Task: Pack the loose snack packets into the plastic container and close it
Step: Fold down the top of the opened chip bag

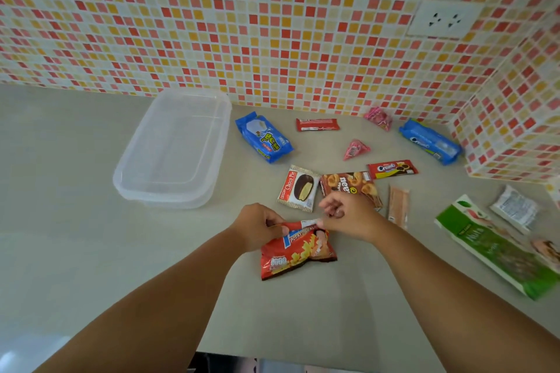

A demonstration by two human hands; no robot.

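A clear plastic container (172,148) with its lid on sits on the counter at the back left. My left hand (257,228) and my right hand (348,216) both pinch the top edge of a red potato-snack bag (298,254) lying in front of me. Loose packets are spread behind and to the right: a blue biscuit pack (265,138), a Choco Pie (298,191), a brown ring-snack pack (348,183), a red wafer bar (316,124), two pink pouches (356,149) (378,117), a blue Oreo pack (430,142).
A red cookie bar (392,169), an orange stick packet (398,206), a long green nuts bag (497,247) and a small white sachet (513,209) lie at the right. The tiled wall (272,24) runs behind and turns a corner at the right, with a socket (444,20).
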